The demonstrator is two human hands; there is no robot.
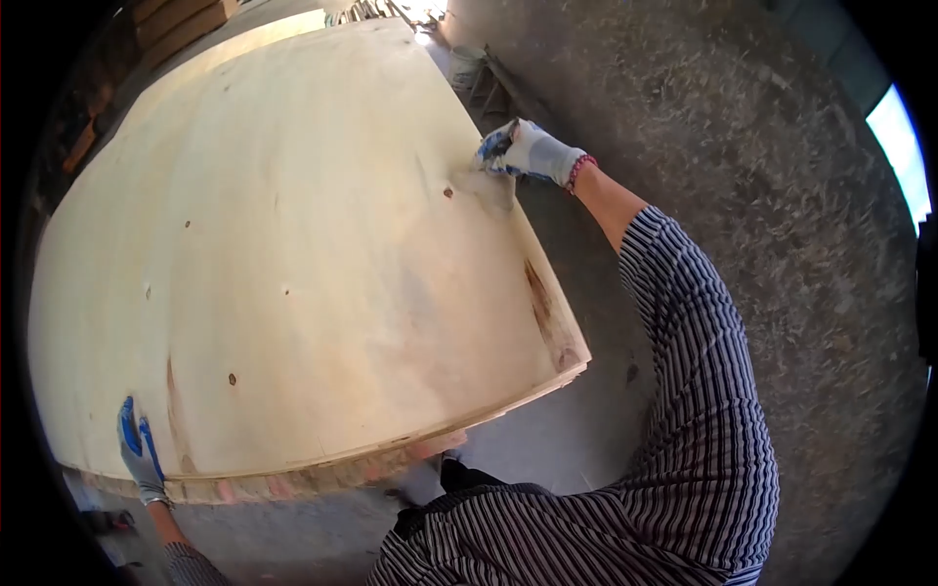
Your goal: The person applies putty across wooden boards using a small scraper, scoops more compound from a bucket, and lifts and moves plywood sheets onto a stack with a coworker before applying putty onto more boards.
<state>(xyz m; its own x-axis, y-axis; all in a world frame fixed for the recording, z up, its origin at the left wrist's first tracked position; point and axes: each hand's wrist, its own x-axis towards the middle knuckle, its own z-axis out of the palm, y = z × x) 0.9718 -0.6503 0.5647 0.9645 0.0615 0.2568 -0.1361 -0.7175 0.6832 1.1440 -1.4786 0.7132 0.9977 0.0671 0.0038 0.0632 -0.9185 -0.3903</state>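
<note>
A broad, pale wood sheet [332, 234] with small dark knots lies on top of a stack whose layered edge [322, 479] shows at the front. My left hand [144, 451], in a grey-and-blue work glove, rests on the sheet near its front left edge with fingers stretched out. At the sheet's right edge is my right hand [528, 151], in a white-and-blue glove, with its fingers curled closed. A pale, blurred shape shows just below those fingers; whether they hold it or the sheet's edge, I cannot make out.
Grey floor [762, 186] littered with scraps stretches along the right. A whitish bucket [467, 68] stands beyond the sheet's far right side. Stacked brown boards [181, 29] are at the back left. My foot [449, 457] is near the stack's front edge.
</note>
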